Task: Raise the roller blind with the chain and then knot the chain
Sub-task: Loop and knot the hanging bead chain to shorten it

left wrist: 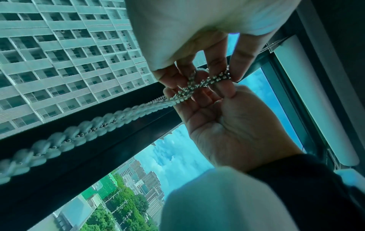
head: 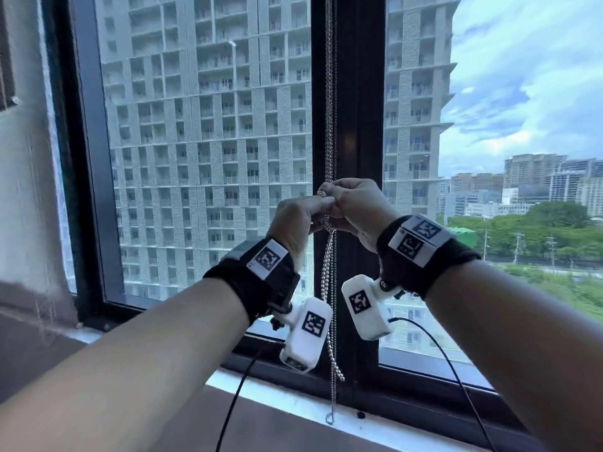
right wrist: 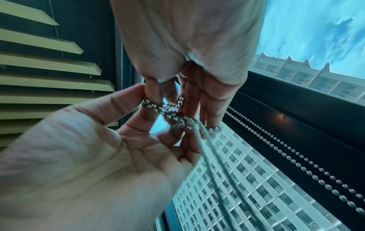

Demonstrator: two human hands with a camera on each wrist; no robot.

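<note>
A silver bead chain hangs in front of the dark window mullion. Both hands meet on it at mid height. My left hand pinches a bunch of strands, and my right hand grips a small loop of chain at the top. In the left wrist view the chain crosses the fingers of my left hand and my right hand. In the right wrist view twisted chain loops round the fingers of both hands. Its slack end dangles toward the sill. A white roll lies along the window top.
The window glass is uncovered, with tower blocks outside. A white sill runs below and a white wall stands at the left. Slatted louvres sit beside the frame. Black cables hang from the wrist cameras.
</note>
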